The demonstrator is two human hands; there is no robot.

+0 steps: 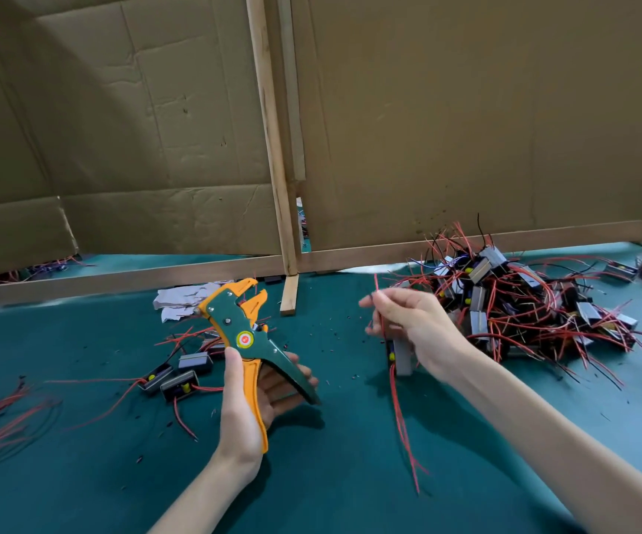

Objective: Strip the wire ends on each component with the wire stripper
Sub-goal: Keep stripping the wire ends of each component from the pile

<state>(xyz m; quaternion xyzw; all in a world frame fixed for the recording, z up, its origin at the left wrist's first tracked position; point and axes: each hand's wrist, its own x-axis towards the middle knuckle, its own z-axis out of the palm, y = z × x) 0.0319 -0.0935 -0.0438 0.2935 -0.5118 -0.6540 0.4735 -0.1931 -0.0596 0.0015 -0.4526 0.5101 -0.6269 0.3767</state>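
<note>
My left hand [252,395] grips the handles of a green and orange wire stripper [244,325], jaws apart and pointing up toward the back. My right hand [408,321] pinches a red wire [377,291] that stands up between its fingers. Under that hand hangs a small grey component [402,356], with more red wires [404,429] trailing down over the green table mat. Hand and stripper are apart, with a gap of mat between them.
A big pile of grey components with red and black wires [523,302] lies at the right. Several components [180,375] lie left of the stripper. A cardboard screen on a wooden frame [284,225] closes off the back. White scraps [180,298] and insulation bits litter the mat [331,475].
</note>
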